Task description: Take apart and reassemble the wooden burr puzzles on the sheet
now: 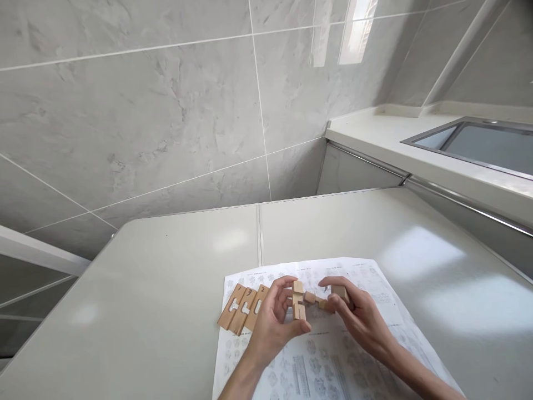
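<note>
My left hand [272,316] grips a notched wooden puzzle block [297,301] upright between the thumb below and the fingers above. My right hand [356,311] is curled just to its right, with a wooden block [341,293] between thumb and index finger. Between the hands is a smaller notched wooden piece [320,301], its right end near my right thumb; whether it is held or lies on the paper I cannot tell. Left of my left hand, flat wooden boards with cutouts, marked 1 [231,306], 3 [243,312] and 2 [256,305], lie side by side.
A large printed sheet [308,355] with small diagrams lies under the hands and boards, on a glossy pale table [166,311]. Behind stands a grey tiled wall [166,111]. To the right are a white counter [366,133] and a metal-framed inset [478,144].
</note>
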Tool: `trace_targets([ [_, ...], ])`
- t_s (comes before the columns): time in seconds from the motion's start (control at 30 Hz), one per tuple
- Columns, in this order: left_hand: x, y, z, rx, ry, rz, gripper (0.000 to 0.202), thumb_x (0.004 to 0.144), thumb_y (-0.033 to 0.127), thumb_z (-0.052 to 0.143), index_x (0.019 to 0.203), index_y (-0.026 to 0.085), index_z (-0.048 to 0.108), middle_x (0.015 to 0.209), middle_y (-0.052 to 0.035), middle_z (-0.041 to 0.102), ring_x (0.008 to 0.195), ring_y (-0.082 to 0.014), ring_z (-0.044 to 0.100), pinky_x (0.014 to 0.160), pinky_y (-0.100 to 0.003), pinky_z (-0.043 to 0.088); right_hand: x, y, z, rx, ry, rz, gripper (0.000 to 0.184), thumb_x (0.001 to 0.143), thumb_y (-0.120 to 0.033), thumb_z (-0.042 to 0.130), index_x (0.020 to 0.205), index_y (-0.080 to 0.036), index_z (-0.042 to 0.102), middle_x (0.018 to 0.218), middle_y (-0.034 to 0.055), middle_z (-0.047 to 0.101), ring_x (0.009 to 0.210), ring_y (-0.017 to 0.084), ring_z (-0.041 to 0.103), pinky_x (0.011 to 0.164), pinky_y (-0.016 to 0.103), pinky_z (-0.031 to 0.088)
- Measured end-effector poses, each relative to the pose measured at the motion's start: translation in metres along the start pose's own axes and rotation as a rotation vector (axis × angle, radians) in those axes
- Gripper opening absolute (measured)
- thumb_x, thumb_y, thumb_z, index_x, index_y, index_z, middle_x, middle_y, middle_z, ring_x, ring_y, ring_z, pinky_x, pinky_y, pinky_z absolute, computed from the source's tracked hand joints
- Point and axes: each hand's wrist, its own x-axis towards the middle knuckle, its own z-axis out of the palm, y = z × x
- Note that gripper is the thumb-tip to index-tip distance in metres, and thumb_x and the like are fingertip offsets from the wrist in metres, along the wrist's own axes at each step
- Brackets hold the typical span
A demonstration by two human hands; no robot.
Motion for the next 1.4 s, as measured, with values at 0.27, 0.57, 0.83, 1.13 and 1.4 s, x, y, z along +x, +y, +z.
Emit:
trace_targets([
  [0.27,0.0,-0.003,0.001,-0.04,-0.013,0.011,0.085,0.07,0.05,0.105,0.14,0.032,0.06,0.119,-0.0073,0.073,0.117,-0.0271,0.07,0.099,-0.037,0.054,0.003,0.002,0.002,0.165,-0.1,0.049,0.045,0.11,-0.067,0.049,0.121,-0.026,0.065,0.075,-0.0032,0.046,0.063,0.02,0.043,0.063,0.035,0.04],
  [0.57,-0.001,-0.002,0.002,0.009,0.002,-0.002,0.087,0.074,0.051,0.102,0.146,0.031,0.057,0.124,-0.0112,0.074,0.115,-0.0285,0.071,0.101,-0.041,0.054,0.004,0.005,-0.001,0.009,-0.129,0.001,0.051,0.111,-0.068,0.044,0.084,-0.027,0.055,0.075,-0.0006,0.053,0.067,0.022,0.047,0.065,0.035,0.039],
  [0.83,-0.004,-0.008,0.004,0.117,-0.011,0.002,0.087,0.076,0.049,0.102,0.148,0.032,0.056,0.122,-0.0106,0.075,0.102,-0.0244,0.071,0.102,-0.043,0.053,-0.003,0.0,-0.001,0.053,-0.182,0.046,0.038,0.115,-0.061,0.042,0.106,-0.028,0.059,0.089,0.0023,0.064,0.076,0.024,0.056,0.072,0.036,0.045],
  [1.13,-0.003,-0.004,0.011,0.079,0.048,0.0,0.081,0.078,0.046,0.101,0.145,0.034,0.057,0.117,-0.0042,0.072,0.104,-0.0227,0.071,0.101,-0.039,0.053,0.004,0.0,-0.005,-0.009,-0.299,-0.062,0.026,0.112,-0.054,0.055,0.118,-0.029,0.058,0.08,-0.0012,0.063,0.071,0.022,0.052,0.068,0.034,0.038],
  [1.4,-0.005,-0.007,0.006,0.078,-0.002,-0.012,0.086,0.074,0.042,0.104,0.145,0.032,0.059,0.114,-0.006,0.072,0.105,-0.0242,0.069,0.097,-0.037,0.051,0.004,0.005,-0.005,0.092,-0.354,-0.043,0.045,0.102,-0.07,0.067,0.104,-0.025,0.073,0.077,-0.0009,0.061,0.069,0.02,0.051,0.065,0.032,0.036],
])
